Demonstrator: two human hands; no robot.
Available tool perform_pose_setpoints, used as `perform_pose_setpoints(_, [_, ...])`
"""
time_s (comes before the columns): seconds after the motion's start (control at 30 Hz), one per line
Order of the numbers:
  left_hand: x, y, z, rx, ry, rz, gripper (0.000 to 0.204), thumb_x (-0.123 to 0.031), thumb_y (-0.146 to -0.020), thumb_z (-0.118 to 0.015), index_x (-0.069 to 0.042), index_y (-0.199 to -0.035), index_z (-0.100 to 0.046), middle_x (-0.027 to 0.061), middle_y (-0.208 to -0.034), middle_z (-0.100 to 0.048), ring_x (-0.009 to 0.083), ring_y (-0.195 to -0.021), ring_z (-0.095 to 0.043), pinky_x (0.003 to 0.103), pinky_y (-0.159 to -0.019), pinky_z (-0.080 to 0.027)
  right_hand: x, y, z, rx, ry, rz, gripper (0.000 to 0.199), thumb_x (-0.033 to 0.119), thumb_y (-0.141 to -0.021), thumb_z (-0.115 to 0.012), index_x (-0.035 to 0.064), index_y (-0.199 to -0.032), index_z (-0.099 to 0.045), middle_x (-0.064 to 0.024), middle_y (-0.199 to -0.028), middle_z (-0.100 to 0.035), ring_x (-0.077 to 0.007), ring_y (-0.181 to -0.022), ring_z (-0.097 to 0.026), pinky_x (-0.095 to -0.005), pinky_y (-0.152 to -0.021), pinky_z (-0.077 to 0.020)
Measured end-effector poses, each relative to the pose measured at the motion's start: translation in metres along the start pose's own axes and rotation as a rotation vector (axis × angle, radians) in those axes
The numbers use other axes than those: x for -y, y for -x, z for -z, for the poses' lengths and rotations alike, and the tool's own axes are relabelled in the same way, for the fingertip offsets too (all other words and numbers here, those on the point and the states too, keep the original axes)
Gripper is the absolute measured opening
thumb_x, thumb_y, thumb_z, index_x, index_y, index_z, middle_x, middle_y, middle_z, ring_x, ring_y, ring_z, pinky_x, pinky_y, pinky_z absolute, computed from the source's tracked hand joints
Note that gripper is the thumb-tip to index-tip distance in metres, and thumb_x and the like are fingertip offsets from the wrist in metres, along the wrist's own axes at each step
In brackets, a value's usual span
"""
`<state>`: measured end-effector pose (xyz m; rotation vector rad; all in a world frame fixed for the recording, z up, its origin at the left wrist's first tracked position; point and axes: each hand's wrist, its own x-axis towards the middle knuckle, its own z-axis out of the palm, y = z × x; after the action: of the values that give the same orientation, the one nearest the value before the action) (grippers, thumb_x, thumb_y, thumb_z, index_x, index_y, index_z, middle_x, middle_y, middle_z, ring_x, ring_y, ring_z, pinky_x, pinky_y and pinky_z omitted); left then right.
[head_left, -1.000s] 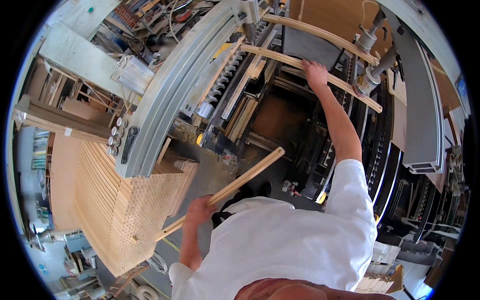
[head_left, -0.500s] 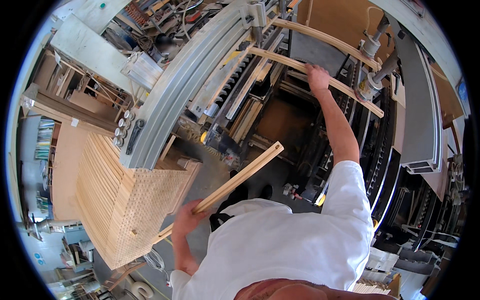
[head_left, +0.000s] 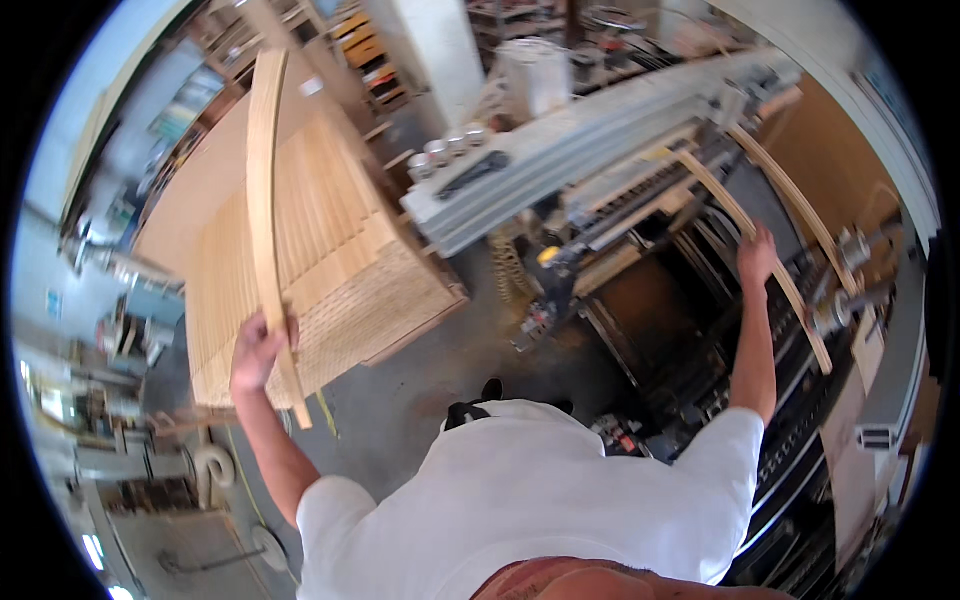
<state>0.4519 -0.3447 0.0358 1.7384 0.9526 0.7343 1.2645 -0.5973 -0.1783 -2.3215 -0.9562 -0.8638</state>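
My left hand (head_left: pixel 262 352), at the left, is closed around a long, slightly curved wooden slat (head_left: pixel 262 190), near the slat's lower end. The slat rises in front of a large stack of similar slats (head_left: pixel 320 190), whose drilled-looking ends face me. Out to the right, my right hand (head_left: pixel 757 260) is wrapped over the middle of another wooden slat (head_left: pixel 718 192) that spans the machine frame. Beyond it a further slat (head_left: pixel 790 185) lies across the machine, roughly parallel. The right fingertips are partly hidden and a little blurred.
A thick grey metal beam (head_left: pixel 570 145) of the machine runs across the upper middle, with a dark wrench (head_left: pixel 475 175) on its end. Cylindrical clamps (head_left: pixel 830 316) stand by the slats' right ends. Dark rails (head_left: pixel 780 400) lie at the right. Grey floor (head_left: pixel 400 400) shows between stack and machine.
The view has swung left. My left hand has lifted its slat from low beside the stack to upright in front of it. My right hand remains on the slat in the machine.
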Motion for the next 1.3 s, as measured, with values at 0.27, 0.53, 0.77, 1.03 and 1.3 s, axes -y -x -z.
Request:
perform_pose_setpoints(0.27, [0.07,-0.177,0.06,-0.307,0.054,0.168,0.031,-0.02,-0.095,-0.061,0.007,-0.11,-0.06,0.0099,-0.086,-0.065,0.0159,-0.069,-0.062,0.03,-0.061,-0.053,0.196,0.094,0.094,0.229,-0.604,-0.167,0.028,0.008,-0.092,-0.066,-0.0028,-0.118,-0.064,-0.0174,-0.104,-0.069,-0.0265,-0.089,-0.067,-0.0344,-0.081,-0.0531])
perform_pose_setpoints(0.53, [0.136,-0.353,0.063,-0.442,-0.596,0.321,0.042,-0.034,-0.08,-0.066,0.006,-0.07,-0.07,0.0171,-0.064,-0.067,0.0266,-0.065,-0.069,0.036,-0.065,-0.056,0.281,0.239,0.147,0.43,-0.531,-0.334,0.023,0.007,-0.088,-0.068,-0.0014,-0.109,-0.068,-0.0144,-0.094,-0.07,-0.0222,-0.08,-0.067,-0.0312,-0.076,-0.053])
perform_pose_setpoints(0.77, [0.174,-0.435,0.047,-0.427,-0.661,0.198,0.046,-0.043,-0.079,-0.064,0.003,-0.077,-0.073,0.0206,-0.079,-0.072,0.0337,-0.082,-0.072,0.042,-0.078,-0.056,0.3,0.353,0.182,0.54,-0.443,-0.647,0.024,0.011,-0.085,-0.069,-0.0016,-0.105,-0.07,-0.0184,-0.093,-0.07,-0.0287,-0.084,-0.07,-0.0357,-0.077,-0.0541])
perform_pose_setpoints(1.03, [0.211,-0.415,0.077,-0.41,-0.827,-0.043,0.06,-0.042,-0.084,-0.065,0.0,-0.127,-0.062,0.0249,-0.114,-0.068,0.0349,-0.108,-0.066,0.041,-0.093,-0.05,0.336,0.4,0.203,0.573,-0.462,-0.549,0.029,0.012,-0.086,-0.07,0.0027,-0.113,-0.065,-0.0198,-0.1,-0.067,-0.0369,-0.086,-0.066,-0.0414,-0.075,-0.0521])
perform_pose_setpoints(1.3, [0.054,-0.156,-0.063,-0.157,-0.073,-0.52,0.03,-0.014,-0.101,-0.054,0.003,-0.124,-0.061,0.0141,-0.11,-0.068,0.02,-0.094,-0.064,0.031,-0.083,-0.053,0.386,0.377,0.345,0.454,-0.294,-0.492,0.032,0.013,-0.087,-0.068,0.0072,-0.119,-0.064,-0.0147,-0.116,-0.064,-0.0367,-0.099,-0.066,-0.0431,-0.083,-0.0565])
